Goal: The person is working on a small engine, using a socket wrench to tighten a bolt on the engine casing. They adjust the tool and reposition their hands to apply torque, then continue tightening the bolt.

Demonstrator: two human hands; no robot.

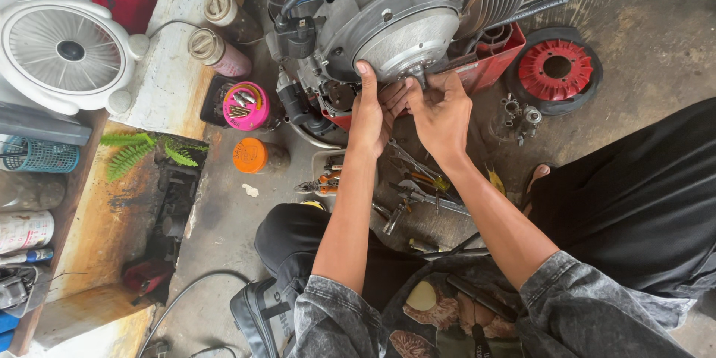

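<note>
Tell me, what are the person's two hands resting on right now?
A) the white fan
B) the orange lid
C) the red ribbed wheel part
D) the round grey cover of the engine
D: the left hand and the right hand both press against the lower edge of the round grey engine cover, well away from the fan, lid and red part.

Soft daylight, sharp ctr, slight edge distortion
</note>
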